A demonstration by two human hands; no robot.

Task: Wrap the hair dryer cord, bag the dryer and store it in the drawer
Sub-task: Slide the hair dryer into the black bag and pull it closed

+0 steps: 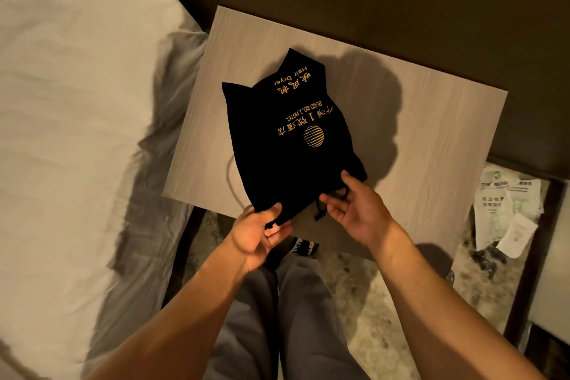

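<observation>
1. The step in hand looks like the bagging, near its end: the black cloth drawstring bag with gold lettering (pixel 287 139) lies on the pale wood-grain desk (pixel 416 120), its mouth turned toward the person at the near edge.
2. The left hand (pixel 262 233) pinches the bag's near left corner between thumb and fingers.
3. The right hand (pixel 354 207) has its fingertips on the mouth's right side, by the knotted black drawstring (pixel 320 211) that hangs there; the palm is half open, so I judge it a light hold on the cloth or cord rather than a firm clench.
4. What the bag holds: it bulges and stands off the desk, so the dryer is probably inside, but no part of the dryer shows.
5. A thin grey cord (pixel 231 182) curves out from under the bag's left side onto the desk; whether it is the dryer's cord or another cable I cannot tell.
6. The next move probably calls for pulling the drawstring tight, tucking in any loose cord first, then lifting the bag.
7. No drawer is in sight, so where the bag goes cannot be told.
</observation>
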